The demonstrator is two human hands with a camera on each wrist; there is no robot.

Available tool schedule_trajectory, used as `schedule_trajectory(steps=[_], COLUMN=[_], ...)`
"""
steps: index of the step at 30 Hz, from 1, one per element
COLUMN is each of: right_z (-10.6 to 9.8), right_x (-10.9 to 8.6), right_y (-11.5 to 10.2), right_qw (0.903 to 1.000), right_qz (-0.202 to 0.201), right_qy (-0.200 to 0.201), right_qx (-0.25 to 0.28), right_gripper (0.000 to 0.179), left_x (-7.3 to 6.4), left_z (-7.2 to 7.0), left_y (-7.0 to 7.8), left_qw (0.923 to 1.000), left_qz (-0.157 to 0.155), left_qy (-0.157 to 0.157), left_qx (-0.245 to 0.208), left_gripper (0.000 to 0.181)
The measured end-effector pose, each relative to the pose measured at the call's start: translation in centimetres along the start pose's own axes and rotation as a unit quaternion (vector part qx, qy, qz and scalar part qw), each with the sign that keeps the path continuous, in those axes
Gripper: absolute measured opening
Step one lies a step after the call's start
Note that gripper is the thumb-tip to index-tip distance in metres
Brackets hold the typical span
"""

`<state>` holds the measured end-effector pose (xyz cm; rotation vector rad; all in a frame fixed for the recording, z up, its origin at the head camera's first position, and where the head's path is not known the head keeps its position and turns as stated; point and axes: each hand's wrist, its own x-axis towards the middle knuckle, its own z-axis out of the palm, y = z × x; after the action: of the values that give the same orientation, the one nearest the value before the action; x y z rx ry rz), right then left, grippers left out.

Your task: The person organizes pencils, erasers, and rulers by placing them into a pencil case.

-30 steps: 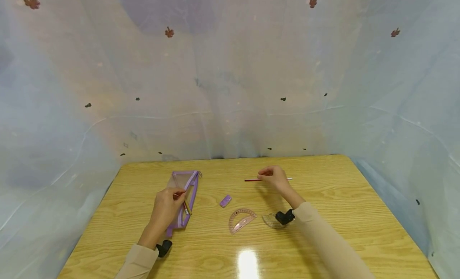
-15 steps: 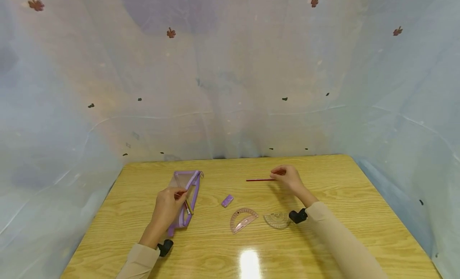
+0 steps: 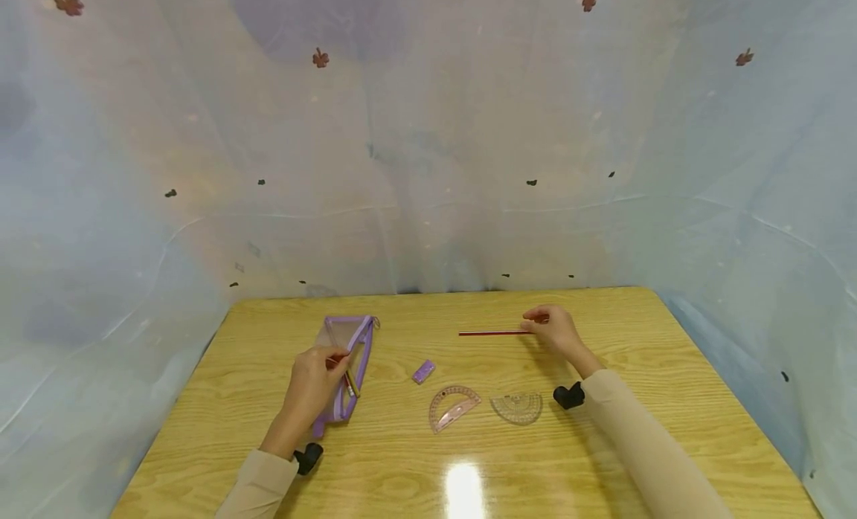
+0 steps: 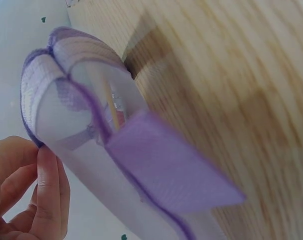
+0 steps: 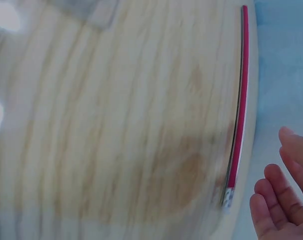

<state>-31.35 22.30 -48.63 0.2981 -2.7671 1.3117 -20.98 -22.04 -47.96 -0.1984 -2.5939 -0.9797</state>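
Observation:
My left hand (image 3: pixel 313 381) pinches the upper edge of a mesh pencil case (image 3: pixel 364 355) with purple trim. In the left wrist view, thumb and finger grip its rim, and a purple fabric tab (image 4: pixel 176 165) sticks out in front. Pencils (image 3: pixel 351 385) show inside the case. A red pencil (image 3: pixel 492 333) lies on the table toward the back, its white-tipped end to the right. Beside that end is my right hand (image 3: pixel 557 334); the right wrist view shows its loosely bent fingers (image 5: pixel 281 200) apart from the pencil and holding nothing.
A purple eraser (image 3: pixel 423 372) lies between the hands. Nearer me are a pink protractor (image 3: pixel 455 410) and a clear protractor (image 3: pixel 518 409) on the wooden table (image 3: pixel 402 467). A pale patterned curtain (image 3: pixel 428 169) hangs behind and at both sides.
My right hand has moved right along the red pencil, uncovering more of it, and has let go. The clear protractor is now fully visible. My left hand keeps its place on the case.

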Motion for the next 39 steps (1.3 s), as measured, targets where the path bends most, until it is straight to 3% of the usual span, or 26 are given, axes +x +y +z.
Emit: schedule_trajectory(steps=[18, 39], right_z=[-0.3, -0.5], right_x=[0.0, -0.6], right_y=[1.8, 2.6], right_qw=[0.9992, 0.9994], right_qz=[0.010, 0.017], right_qy=[0.003, -0.004], right_qx=[-0.039, -0.032], right_gripper=[0.020, 0.017], left_x=[-0.1, -0.1], left_z=[-0.1, 0.1], left_y=[-0.2, -0.2], left_qw=[0.9998, 0.9995], left_qz=[-0.015, -0.024], left_qy=[-0.010, -0.016], left_qx=[-0.006, -0.008], left_gripper=[0.010, 0.011])
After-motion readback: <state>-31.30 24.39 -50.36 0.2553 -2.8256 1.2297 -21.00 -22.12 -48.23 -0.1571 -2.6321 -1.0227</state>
